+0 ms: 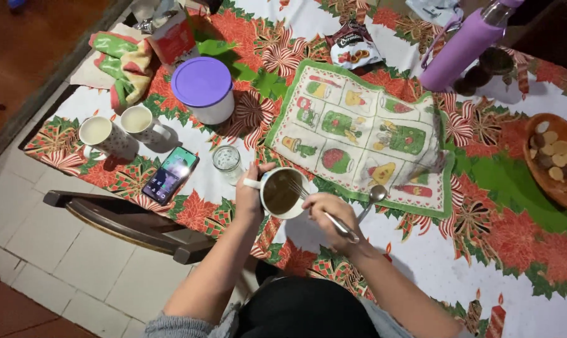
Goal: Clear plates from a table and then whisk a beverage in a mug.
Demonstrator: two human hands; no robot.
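My left hand (249, 195) grips the handle of a white mug (282, 193) full of brown liquid, at the near edge of the table. In my right hand (328, 211) is a metal fork (308, 196) whose tines dip into the liquid. A metal spoon (373, 198) lies just right of the mug on the tablecloth.
A small glass jar (226, 161) and a phone (170, 174) lie left of the mug, and further left stand two mugs of pale liquid (117, 127). Behind are a purple-lidded tub (204, 89), a printed cloth (363, 139), a purple bottle (462, 45) and a wooden bowl (556, 191). A chair (128, 220) stands below.
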